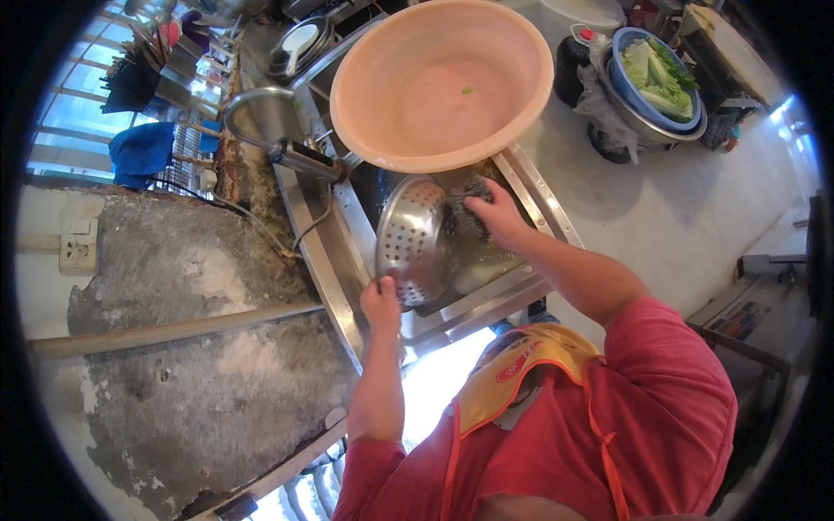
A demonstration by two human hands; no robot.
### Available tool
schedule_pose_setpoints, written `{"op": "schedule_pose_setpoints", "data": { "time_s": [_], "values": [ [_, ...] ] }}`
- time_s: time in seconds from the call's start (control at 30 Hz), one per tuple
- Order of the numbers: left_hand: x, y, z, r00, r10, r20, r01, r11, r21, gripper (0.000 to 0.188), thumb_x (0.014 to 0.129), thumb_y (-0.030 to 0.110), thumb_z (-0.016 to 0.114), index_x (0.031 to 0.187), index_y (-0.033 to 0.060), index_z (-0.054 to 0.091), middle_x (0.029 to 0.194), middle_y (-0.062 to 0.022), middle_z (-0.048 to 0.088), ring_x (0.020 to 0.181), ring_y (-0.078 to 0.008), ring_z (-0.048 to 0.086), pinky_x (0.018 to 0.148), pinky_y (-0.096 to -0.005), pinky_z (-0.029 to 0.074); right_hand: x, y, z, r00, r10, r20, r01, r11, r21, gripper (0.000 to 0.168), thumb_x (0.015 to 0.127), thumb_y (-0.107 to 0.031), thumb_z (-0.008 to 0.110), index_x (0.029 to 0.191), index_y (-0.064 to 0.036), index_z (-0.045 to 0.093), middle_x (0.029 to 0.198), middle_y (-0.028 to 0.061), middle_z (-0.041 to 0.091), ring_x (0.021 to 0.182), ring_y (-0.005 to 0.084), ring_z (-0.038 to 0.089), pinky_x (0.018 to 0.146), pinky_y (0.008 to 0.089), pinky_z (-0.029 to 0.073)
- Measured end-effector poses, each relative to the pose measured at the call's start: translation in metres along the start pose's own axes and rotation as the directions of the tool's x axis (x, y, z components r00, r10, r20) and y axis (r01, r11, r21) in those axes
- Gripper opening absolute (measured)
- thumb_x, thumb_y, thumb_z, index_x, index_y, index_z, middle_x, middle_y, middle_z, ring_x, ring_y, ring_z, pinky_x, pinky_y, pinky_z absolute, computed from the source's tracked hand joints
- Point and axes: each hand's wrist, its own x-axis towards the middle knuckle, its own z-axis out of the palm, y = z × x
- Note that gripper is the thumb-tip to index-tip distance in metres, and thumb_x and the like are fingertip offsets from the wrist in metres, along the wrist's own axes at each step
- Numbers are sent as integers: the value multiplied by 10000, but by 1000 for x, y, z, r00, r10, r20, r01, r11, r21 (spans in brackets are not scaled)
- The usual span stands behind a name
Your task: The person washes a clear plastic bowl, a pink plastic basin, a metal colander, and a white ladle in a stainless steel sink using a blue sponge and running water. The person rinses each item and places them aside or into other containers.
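Observation:
Over the stainless steel sink [365, 247], my left hand [382, 303] grips the near rim of a perforated metal colander [410, 238]. The colander is tilted on its side, its holed outside facing left. My right hand [498, 211] holds a dark metal scouring pad [470, 203] close to the colander's open side; whether the pad touches the metal cannot be told. A large pink plastic basin [443, 140] rests across the far part of the sink, with a small green leaf piece [466, 90] inside.
A faucet [306, 159] stands at the sink's left edge. Beyond it lie stacked pans with a white ladle [300, 42]. At the right, a blue basin [642, 98] of leafy cabbage [658, 78] sits in a metal bowl, beside a dark bottle [571, 68]. A worn wall [208, 260] borders the left.

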Motion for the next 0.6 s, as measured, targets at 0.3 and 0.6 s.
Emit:
{"op": "schedule_pose_setpoints", "data": {
  "time_s": [0.3, 0.6],
  "values": [
    [44, -12, 57, 925, 70, 375, 167, 809, -563, 529, 927, 479, 411, 1145, 10, 520, 1065, -74, 578, 966, -166, 544, 869, -310, 421, -21, -8, 42, 648, -386, 657, 732, 555, -396, 453, 612, -138, 694, 1024, -35, 535, 1149, 165, 521, 1048, 334, 528, 906, 371, 432],
    [41, -30, 83, 983, -124, 138, 179, 825, -536, 581, 925, 534, 340, 1090, 12, 535, 974, -101, 598, 900, -212, 576, 817, -339, 452, 4, 16, 58, 663, -232, 712, 707, 507, -493, 455, 609, -113, 685, 1026, -24, 526, 1056, 167, 548, 995, 350, 533, 882, 406, 437]
  ]
}}
